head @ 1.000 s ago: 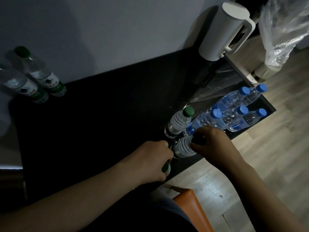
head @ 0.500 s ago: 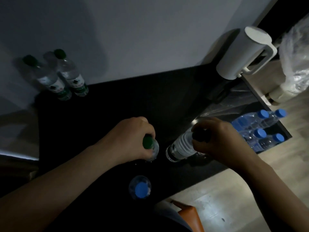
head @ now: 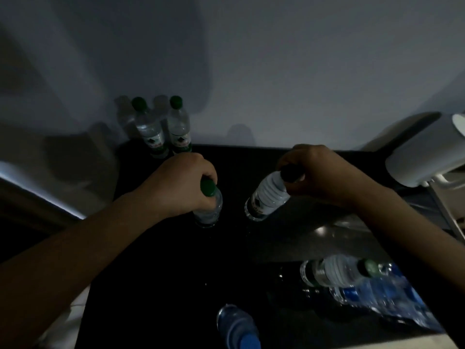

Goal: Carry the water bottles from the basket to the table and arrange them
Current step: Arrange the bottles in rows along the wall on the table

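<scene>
1. Head view, grips: your left hand [head: 183, 187] curls round the neck of a green-capped bottle [head: 210, 210]. Your right hand [head: 319, 175] grips the cap end of a second bottle [head: 268, 197]. Both bottles are over the middle of the dark table [head: 163, 273], near the pair by the wall [head: 179, 132].
2. Risk: you hold the second bottle only at its top and it is tilted, so I judge it could swing or land on its base edge and topple. Your right forearm passes just above the lying bottle [head: 334, 270], and a low sweep could roll it. The blue-capped bottle [head: 236, 326] stands near the front edge.
3. Orientation: the green-capped bottle is upright, its long axis vertical. The second bottle's axis leans, with the base down-left and the cap up-right. I cannot tell whether either base touches the table.
</scene>
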Available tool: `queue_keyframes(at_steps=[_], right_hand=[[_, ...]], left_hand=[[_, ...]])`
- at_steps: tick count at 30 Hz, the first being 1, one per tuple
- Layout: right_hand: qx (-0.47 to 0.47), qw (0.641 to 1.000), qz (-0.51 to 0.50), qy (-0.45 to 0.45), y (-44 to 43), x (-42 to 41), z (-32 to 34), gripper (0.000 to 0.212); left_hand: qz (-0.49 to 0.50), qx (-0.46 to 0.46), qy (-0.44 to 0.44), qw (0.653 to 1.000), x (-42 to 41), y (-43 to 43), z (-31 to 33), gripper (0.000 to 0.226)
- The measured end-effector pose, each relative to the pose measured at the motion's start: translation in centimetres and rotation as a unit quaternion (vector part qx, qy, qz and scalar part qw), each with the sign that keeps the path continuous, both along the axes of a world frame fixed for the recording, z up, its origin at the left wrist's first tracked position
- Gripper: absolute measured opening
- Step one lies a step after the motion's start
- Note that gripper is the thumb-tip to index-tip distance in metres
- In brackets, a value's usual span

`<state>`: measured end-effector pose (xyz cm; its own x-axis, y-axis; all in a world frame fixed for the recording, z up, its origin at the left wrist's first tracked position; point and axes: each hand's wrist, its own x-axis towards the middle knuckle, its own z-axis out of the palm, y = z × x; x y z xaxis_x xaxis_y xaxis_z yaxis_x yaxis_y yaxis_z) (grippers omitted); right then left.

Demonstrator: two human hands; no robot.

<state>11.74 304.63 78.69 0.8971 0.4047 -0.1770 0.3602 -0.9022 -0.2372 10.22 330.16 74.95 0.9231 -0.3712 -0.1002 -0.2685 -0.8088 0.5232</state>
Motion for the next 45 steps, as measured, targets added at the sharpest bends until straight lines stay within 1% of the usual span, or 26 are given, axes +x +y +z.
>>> queue_keyframes(at_steps=[2,6,10,16,21,35,45], right_hand=[[-0.022,0.999,0.031,-0.003,1.2,2.8,-0.3,0.035],[-0.041,0.997,0.07,-0.014,3.8,7.9,-1.3,0.039],[-0.048,0.994,0.101,-0.012,6.4,12.1,-2.6,0.042],[-0.059,0.991,0.117,-0.021,9.7,17.1,-4.5,0.039],[-0.077,0.989,0.127,-0.022,11.9,20.0,-5.5,0.04],[-0.078,0.986,0.142,-0.027,15.2,23.1,-7.6,0.041],[-0.081,0.981,0.171,-0.037,15.3,23.8,-8.2,0.042]], left_hand=[[0.027,-0.013,-0.005,1.0,0.8,1.1,-0.4,0.016],[0.082,-0.025,-0.024,0.996,1.9,2.8,-1.1,0.019],[0.109,-0.007,0.003,0.994,2.9,4.1,-1.6,0.021],[0.14,-0.019,0.029,0.99,4.1,5.5,-2.7,0.02],[0.173,-0.031,0.015,0.984,4.7,6.4,-3.8,0.023],[0.194,-0.052,0.014,0.979,5.7,7.7,-5.8,0.025],[0.197,-0.064,0.013,0.978,6.1,7.8,-6.4,0.024]])
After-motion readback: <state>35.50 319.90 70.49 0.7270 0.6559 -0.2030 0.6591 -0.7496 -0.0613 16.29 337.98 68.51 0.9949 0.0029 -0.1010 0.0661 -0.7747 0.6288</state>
